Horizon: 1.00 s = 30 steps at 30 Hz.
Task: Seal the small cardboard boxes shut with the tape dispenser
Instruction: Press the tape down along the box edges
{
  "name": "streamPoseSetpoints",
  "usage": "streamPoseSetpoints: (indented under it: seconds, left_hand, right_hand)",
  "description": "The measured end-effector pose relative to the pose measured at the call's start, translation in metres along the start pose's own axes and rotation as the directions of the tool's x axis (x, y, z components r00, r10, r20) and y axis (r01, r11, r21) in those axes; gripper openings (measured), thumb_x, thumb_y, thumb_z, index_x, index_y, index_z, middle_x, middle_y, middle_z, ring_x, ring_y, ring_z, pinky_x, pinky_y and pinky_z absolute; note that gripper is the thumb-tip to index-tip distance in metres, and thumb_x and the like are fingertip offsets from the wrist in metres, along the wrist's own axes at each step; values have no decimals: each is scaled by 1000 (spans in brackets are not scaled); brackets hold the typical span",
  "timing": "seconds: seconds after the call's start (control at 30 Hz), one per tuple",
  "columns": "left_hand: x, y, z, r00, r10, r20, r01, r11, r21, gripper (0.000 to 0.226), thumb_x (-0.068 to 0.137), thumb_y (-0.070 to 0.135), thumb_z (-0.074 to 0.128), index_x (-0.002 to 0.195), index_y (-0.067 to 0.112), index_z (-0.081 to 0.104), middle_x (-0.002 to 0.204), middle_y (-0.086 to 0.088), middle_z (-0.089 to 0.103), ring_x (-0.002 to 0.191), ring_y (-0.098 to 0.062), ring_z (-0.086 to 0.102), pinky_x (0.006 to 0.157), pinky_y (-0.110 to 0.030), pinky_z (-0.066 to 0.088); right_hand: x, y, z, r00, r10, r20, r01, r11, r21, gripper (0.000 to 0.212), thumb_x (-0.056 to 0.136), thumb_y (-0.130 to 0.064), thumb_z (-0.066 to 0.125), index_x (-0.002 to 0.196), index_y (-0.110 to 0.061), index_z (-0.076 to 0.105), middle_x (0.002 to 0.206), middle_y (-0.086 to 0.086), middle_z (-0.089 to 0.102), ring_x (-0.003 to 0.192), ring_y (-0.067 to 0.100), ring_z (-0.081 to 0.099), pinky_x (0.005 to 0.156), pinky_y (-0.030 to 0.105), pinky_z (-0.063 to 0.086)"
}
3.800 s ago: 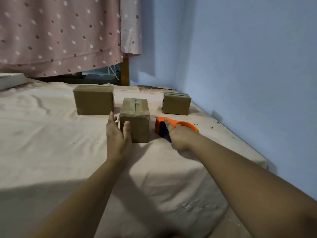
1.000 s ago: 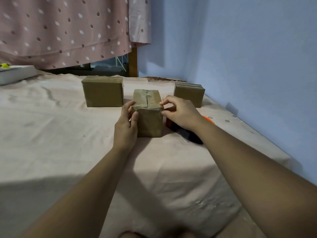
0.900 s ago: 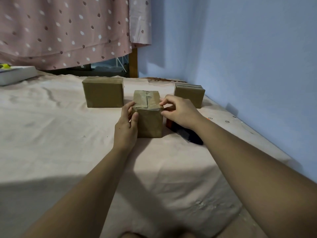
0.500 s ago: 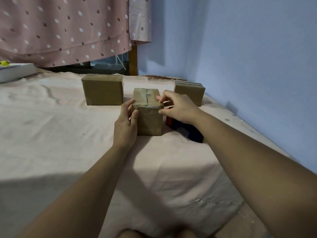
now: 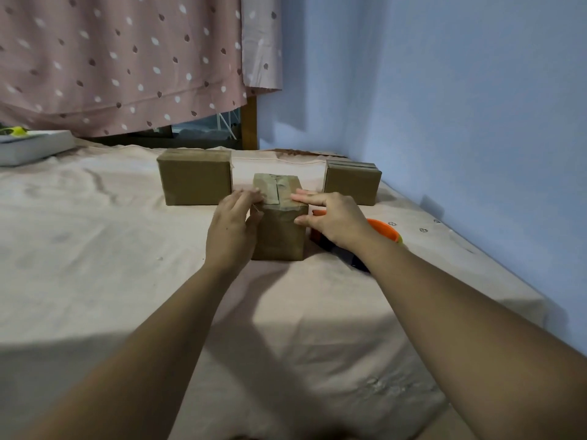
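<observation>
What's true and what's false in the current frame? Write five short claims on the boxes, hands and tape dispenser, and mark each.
1. Three cardboard boxes stand on the sheet: left box, middle box, right box. True.
2. The left hand and right hand both touch the middle box. True.
3. The right hand holds the tape dispenser. False: it lies on the sheet to the right of the middle box, partly hidden behind the right hand.
4. The middle box is stacked on the left box. False: it stands on the sheet, nearer the camera and apart from the other two.
5. Tape shows on top of the middle box. True.
</observation>
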<state>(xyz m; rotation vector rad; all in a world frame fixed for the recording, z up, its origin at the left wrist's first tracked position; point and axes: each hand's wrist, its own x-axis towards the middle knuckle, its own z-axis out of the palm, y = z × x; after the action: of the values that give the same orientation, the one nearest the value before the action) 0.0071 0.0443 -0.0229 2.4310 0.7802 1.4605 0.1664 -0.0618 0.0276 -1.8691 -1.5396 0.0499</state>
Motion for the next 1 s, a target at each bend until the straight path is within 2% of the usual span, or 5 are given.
streamPoseSetpoints:
  seconds: [0.4,0.53,0.63,0.8,1.0]
  left_hand:
    - [27,-4,-26,972,-5,236,-9,998,55,9,88,14,64,97,15,63,109,2,65,94,-26,52,76,-30,35]
    - [33,-6,-38,914,-49,404,95,991,-95,32,83,-5,65,104,18,64,120,-1,61,108,-20,58,90,-42,51]
    - [40,-2,-50,823,-196,533,317,937,-145,47,87,-16,45,109,21,65,132,2,56,123,-15,50,100,-36,45]
    - [46,18,-43,860,-326,392,391,915,-98,30,94,37,55,98,14,73,103,-2,70,90,-17,61,80,-35,49]
    - [51,10,-34,898,-276,342,284,958,28,26,79,46,68,73,21,68,90,0,72,89,-21,61,72,-34,50]
  right_hand:
    - [-1,-1,-8,993,4,120,-6,1000,14,51,83,-20,70,129,-36,57,143,-18,44,134,8,39,113,27,28]
    - [-1,-8,-13,989,28,144,-35,998,46,40,95,-13,44,128,-29,60,145,-14,44,136,9,36,110,22,23]
    - [1,-13,-13,986,82,148,-98,989,109,37,102,-37,36,121,-26,66,137,-7,54,129,13,45,102,25,30]
    - [5,-14,-9,988,130,78,-136,988,72,52,96,-50,44,80,-9,71,107,-3,71,101,19,63,75,30,41]
    - [5,-11,-8,995,83,60,-86,996,39,31,93,-43,56,113,-23,71,134,-10,56,125,12,51,106,33,38]
